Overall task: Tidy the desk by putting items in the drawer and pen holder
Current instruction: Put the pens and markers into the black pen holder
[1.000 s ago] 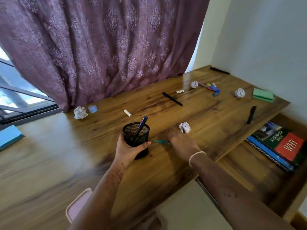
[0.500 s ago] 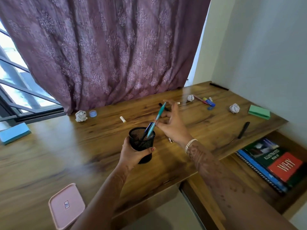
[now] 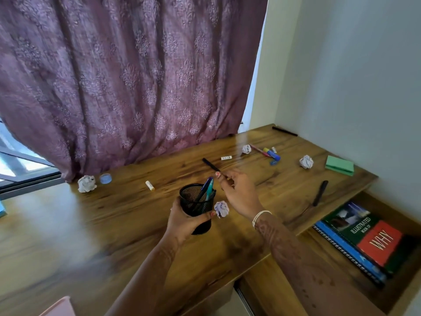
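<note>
My left hand (image 3: 184, 221) grips the black mesh pen holder (image 3: 197, 207) and holds it upright near the middle of the wooden desk (image 3: 127, 215). A blue pen and a teal pen (image 3: 209, 186) stand in it. My right hand (image 3: 238, 193) hovers just right of the holder with its fingers apart and nothing in them. A black pen (image 3: 210, 165) lies on the desk just beyond its fingertips. A crumpled paper ball (image 3: 221, 208) sits against the holder's right side. The open drawer (image 3: 385, 207) at lower right holds books (image 3: 366, 238).
More paper balls (image 3: 86, 183) (image 3: 306, 161) (image 3: 246, 148), a black marker (image 3: 320, 192), green sticky notes (image 3: 339, 165), coloured pens (image 3: 270, 153), a white eraser (image 3: 226, 157), a white tube (image 3: 149, 185) and a blue cap (image 3: 105, 178) lie scattered. A purple curtain (image 3: 136, 76) hangs behind.
My right hand picked the teal pen off the desk, dropped it into the holder and let go. My left hand kept hold of the holder.
</note>
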A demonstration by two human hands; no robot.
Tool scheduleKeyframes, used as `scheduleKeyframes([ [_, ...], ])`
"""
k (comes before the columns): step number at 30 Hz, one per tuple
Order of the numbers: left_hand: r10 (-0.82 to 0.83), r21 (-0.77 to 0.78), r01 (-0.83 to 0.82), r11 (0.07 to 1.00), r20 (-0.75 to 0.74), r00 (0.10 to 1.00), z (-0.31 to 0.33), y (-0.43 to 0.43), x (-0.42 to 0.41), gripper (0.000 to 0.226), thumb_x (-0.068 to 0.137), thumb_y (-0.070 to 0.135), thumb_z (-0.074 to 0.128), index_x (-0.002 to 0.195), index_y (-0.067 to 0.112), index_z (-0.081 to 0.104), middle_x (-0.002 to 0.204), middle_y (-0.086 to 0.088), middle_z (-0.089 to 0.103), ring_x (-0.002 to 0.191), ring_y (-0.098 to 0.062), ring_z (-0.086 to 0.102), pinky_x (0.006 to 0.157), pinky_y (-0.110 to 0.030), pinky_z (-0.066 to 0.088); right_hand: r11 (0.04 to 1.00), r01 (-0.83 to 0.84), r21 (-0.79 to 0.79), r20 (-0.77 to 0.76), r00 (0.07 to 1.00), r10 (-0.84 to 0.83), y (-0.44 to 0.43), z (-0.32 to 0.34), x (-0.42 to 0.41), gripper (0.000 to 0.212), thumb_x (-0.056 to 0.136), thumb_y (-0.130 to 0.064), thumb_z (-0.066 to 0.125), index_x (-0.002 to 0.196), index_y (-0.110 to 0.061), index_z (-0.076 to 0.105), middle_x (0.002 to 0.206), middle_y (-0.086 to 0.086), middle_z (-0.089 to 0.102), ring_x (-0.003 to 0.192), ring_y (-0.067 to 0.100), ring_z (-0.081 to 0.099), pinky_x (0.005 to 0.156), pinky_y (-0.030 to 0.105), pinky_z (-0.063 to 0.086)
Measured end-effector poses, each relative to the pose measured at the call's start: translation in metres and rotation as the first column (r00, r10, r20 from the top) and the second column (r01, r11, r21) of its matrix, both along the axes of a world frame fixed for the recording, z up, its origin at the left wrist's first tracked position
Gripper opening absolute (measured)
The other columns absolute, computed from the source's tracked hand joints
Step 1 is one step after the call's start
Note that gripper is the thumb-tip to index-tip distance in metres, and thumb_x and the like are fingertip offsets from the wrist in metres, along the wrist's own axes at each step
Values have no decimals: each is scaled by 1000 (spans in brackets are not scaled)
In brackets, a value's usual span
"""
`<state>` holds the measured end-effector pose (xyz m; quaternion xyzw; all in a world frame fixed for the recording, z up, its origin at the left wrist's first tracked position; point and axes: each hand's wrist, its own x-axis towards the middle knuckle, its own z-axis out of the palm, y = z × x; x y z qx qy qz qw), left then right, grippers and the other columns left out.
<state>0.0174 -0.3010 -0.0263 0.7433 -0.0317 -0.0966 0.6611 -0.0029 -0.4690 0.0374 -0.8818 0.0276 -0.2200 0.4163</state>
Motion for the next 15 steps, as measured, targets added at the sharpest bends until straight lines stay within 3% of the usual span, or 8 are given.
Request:
scheduleKeyframes([
  [4,10,-27,-10,1000,-17,1000,-4,-10,30,98,42,32,95,128,16,51,124,-1,62,114,-18,60,101,-44,49,980,197,1,-77,977,-197,-29,-12,31,29,96,-33,52,105,-11,69,94,4,68,84,18,62,73,30,49],
  [6,9,-42,-10,999,-32,999,-5,-11,45,98,39,36,94,126,19,52,121,3,64,112,-16,61,94,-36,52,971,237,-12,-152,960,-236,-42,-22,52,24,93,-27,56,107,-12,69,101,4,69,92,19,64,79,29,50],
  [8,3,-51,-5,999,-33,999,-4,-11,58,98,36,41,93,124,25,53,117,9,65,109,-9,62,86,-26,52,969,245,-32,-233,941,-246,-53,-35,73,21,91,-22,59,106,-12,69,105,7,69,96,22,65,84,34,52],
  [11,15,-40,-16,999,-31,999,-6,-7,80,100,35,44,93,125,28,52,118,13,64,109,-4,60,92,-29,51,969,232,-78,-335,910,-245,-61,-57,104,21,88,-19,62,106,-12,68,108,8,69,100,26,64,88,38,52],
  [15,21,-31,-22,999,-32,999,-10,-2,103,95,36,44,93,121,33,52,116,15,64,106,1,60,91,-25,51,968,139,-209,-435,874,-219,-57,-78,135,30,88,-33,62,109,-12,69,108,10,69,100,29,64,86,38,53],
])
